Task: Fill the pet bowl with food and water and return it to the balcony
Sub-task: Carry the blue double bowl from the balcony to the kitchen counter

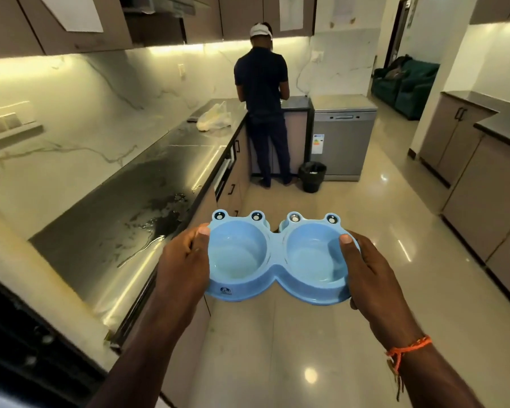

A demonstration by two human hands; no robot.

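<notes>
Long dark glossy stone table (171,160) along left wall: water puddle (159,213) near middle, pale plastic bag (214,117) far end.

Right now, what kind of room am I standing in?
A home kitchen, most likely: a long dark countertop under wall cabinets, a dishwasher at the far end, and a bin on the floor.

The fingers of the left hand (183,260) and right hand (371,272) lie hidden beneath the pet bowl (277,257), only the thumbs showing. The small logo on its front rim is too tiny to read. The other person's (262,107) hands are hidden by their body.
</notes>
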